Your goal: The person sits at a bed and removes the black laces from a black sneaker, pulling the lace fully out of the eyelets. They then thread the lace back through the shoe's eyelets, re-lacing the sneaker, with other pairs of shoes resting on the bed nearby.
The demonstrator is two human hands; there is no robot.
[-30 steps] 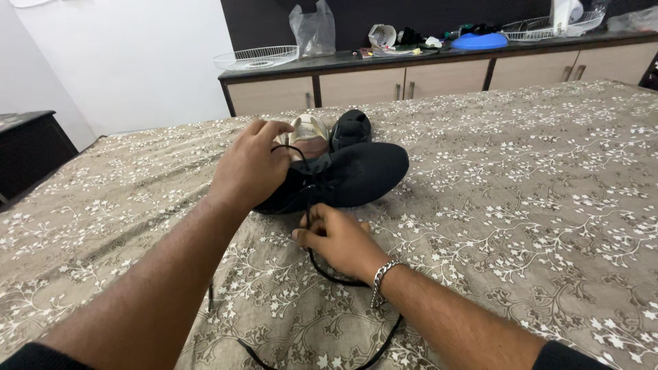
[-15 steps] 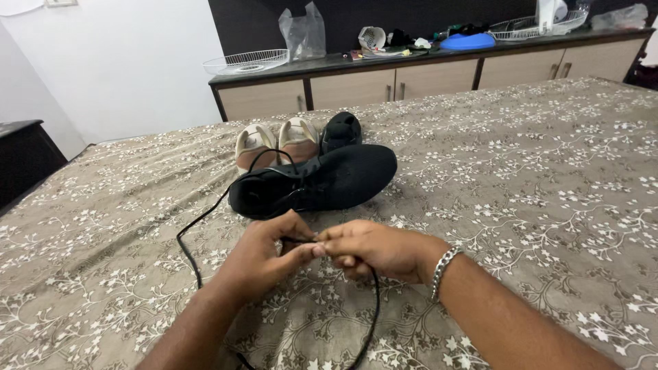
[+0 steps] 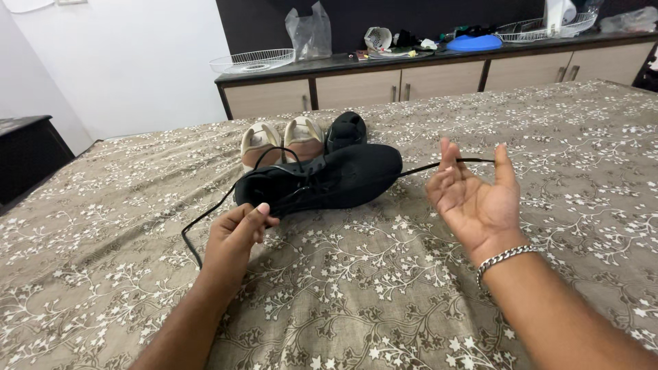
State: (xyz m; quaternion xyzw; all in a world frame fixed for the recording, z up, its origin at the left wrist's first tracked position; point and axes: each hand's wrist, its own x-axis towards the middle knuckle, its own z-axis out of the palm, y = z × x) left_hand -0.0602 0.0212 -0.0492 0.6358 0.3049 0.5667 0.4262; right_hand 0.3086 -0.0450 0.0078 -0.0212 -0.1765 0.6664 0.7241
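2 hands (image 3: 236,229) (image 3: 476,195) on 1 lace (image 3: 209,212); 4 shoes (image 3: 322,181).

Matt black knit-cloth shoe (image 3: 329,181) with thin woven lace (image 3: 439,165); soft printed cloth bedspread (image 3: 384,288); shiny metal chain bracelet (image 3: 504,257); glossy dark countertop (image 3: 343,63)

Black sneaker (image 3: 329,183) lying on its side on the floral bedspread, toe pointing right, black lace (image 3: 212,209) threaded through it, 1 end trailing left, the other stretched right, pulled taut.

Open bedspread (image 3: 384,288) before black shoe (image 3: 329,181)
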